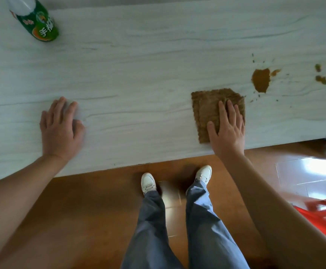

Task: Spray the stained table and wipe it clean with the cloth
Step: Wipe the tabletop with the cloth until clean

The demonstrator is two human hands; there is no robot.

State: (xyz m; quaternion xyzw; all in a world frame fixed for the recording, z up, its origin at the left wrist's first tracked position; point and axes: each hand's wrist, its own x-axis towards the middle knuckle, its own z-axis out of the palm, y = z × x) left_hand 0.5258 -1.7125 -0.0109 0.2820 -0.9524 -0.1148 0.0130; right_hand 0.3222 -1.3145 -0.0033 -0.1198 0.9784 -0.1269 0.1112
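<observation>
The right grip [226,131] presses straight-fingered on the coarse brown square cloth [205,107] near a splattered brown stain [261,80]; the left grip [60,127] rests flat, empty, on the wood-grained counter [139,74].

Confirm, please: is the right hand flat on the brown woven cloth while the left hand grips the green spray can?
No: the head view shows the left hand flat on the pale table, apart from the green spray can; the right hand is on the brown woven cloth.
</observation>
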